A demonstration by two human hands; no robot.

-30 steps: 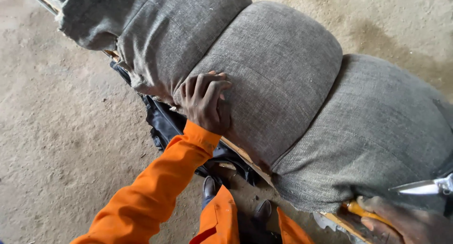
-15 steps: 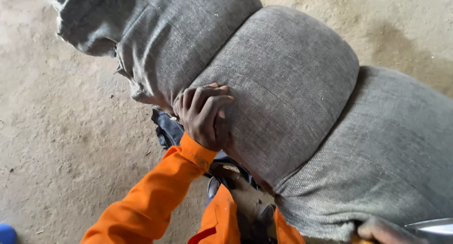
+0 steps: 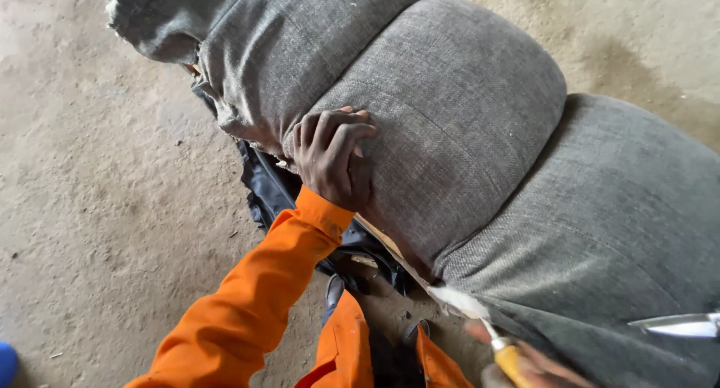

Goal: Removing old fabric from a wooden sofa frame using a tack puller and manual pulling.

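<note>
A sofa back of three padded sections in grey woven fabric lies on the floor, across the view. My left hand, in an orange sleeve, curls its fingers into the grey cover at the seam between the top and middle sections. Only part of my right hand shows at the bottom edge, closed around a yellow tool handle near the lower rim of the cushion. A silver blade tip pokes in from the right edge over the lowest section. I cannot tell whether it belongs to the same tool.
Black lining cloth hangs out under the sofa's edge, beside a strip of wooden frame. My orange trouser legs and dark shoes are at the bottom. Sandy concrete floor lies on the left, with a blue object in the corner.
My left hand has crept up the seam and dug its fingers deeper into the grey cover. The yellow handle and the silver blade stay low at the right.
</note>
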